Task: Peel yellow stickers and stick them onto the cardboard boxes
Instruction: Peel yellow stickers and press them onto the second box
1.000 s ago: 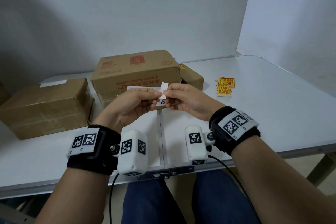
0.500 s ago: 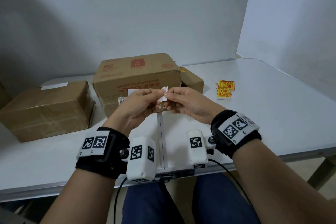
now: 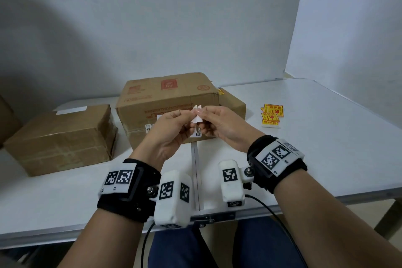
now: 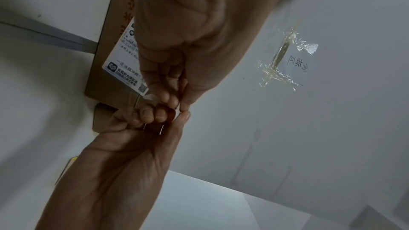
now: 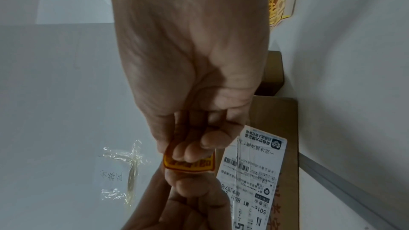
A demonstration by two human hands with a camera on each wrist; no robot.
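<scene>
Both hands meet in front of the big cardboard box (image 3: 167, 95) and pinch one small yellow sticker (image 5: 190, 164) on its white backing (image 3: 197, 113). My left hand (image 3: 174, 128) holds it from the left, my right hand (image 3: 219, 124) from the right, thumbs and fingertips touching at the top edge. In the head view only the white back of the paper shows; the right wrist view shows its yellow and red printed face under the fingers. A pile of yellow stickers (image 3: 271, 115) lies on the table to the right.
A second cardboard box (image 3: 63, 137) stands at the left and a smaller one (image 3: 231, 102) behind the big box. A white shipping label (image 5: 250, 169) is on the big box's front. The white table (image 3: 326, 137) has a seam down its middle; walls close behind and right.
The hands have stayed together on the sticker and lifted slightly, the paper now bent between the fingertips. The head view has tilted down a little.
</scene>
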